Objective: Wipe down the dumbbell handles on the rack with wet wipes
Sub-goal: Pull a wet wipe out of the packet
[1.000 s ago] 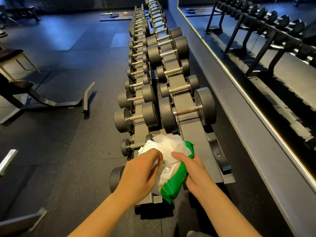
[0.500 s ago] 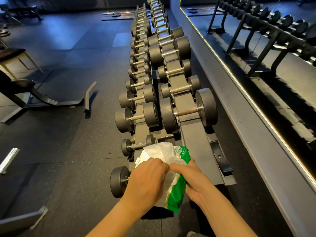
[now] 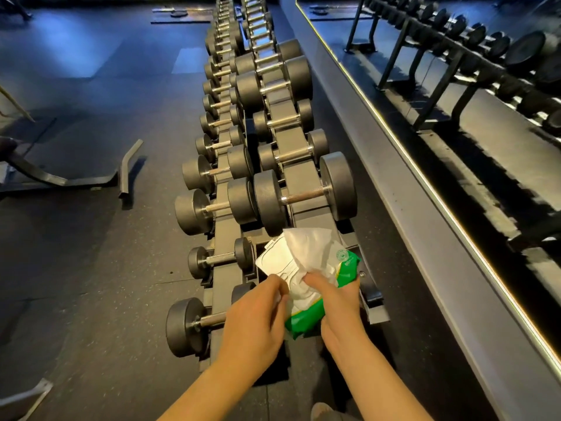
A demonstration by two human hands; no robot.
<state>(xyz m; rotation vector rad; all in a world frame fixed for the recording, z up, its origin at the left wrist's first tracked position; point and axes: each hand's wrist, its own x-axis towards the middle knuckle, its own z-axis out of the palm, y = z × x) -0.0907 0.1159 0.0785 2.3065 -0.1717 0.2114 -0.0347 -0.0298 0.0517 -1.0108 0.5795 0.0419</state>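
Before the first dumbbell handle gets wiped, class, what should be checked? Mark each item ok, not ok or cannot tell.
1. Held securely, wipes pack in right hand: ok.
2. Peeled open, flap: ok.
3. Pulled free of the pack, wipe: not ok, it sits bunched at the opening.
4. Grip of left hand on the wipe: cannot tell, its fingers pinch at the flap's edge.
5. Uncovered, nearest dumbbell handle: ok.

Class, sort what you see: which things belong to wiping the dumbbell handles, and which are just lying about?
Job in hand: wipe pack, protruding wipe, dumbbells, rack, left hand, right hand.
Lying about: bench frame, wall mirror.
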